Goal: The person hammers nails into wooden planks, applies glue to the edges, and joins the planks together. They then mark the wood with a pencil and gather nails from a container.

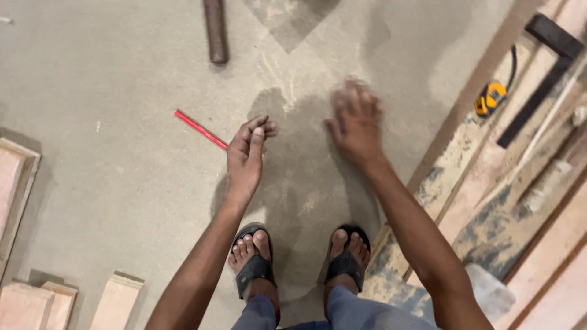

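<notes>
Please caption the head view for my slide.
Left hand holds a red pencil; blurred right hand is open above the floor.

Head view of the person's own body. Both forearms are bare, with no sleeves, watch or gloves visible; the left hand (247,153) and right hand (354,122) carry no rings that can be made out, the right being blurred. Near the lower edge, blue-grey trouser legs (358,313) end above bare feet in black open-toed sandals (254,269) with broad straps.
</notes>
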### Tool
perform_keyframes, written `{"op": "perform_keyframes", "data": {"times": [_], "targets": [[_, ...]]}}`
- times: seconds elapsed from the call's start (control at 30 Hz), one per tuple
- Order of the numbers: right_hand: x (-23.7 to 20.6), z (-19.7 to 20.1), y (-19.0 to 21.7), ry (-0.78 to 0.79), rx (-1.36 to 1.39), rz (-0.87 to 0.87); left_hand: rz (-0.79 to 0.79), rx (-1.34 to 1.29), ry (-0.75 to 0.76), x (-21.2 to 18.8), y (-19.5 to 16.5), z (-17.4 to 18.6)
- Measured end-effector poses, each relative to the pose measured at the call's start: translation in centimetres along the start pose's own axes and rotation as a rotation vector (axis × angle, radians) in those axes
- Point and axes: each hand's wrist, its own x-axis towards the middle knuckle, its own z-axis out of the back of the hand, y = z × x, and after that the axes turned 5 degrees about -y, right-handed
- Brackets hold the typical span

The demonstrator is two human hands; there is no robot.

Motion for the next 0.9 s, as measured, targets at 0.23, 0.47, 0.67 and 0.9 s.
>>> {"op": "perform_keyframes", "data": {"times": [0.23,0.47,0.67,0.9], "targets": [[-13.1,8.6,-15.1,-0.528,-0.359,-0.517,-0.168,-0.036,0.011,0.7,2.2,0.4],[-4.8,5.7,-5.2,-0.588,0.393,-0.319,-0.509,0.638,-0.396,2.8,3.2,0.0],[12.2,6.6,4.6,-0.112,1.312,-0.459,-0.264,0.982,-0.506,2.0,3.0,7.3],[23.5,6.5,9.1,-0.212,1.525,-0.52,-0.048,1.098,-0.392,4.5,3.7,11.2]]}}
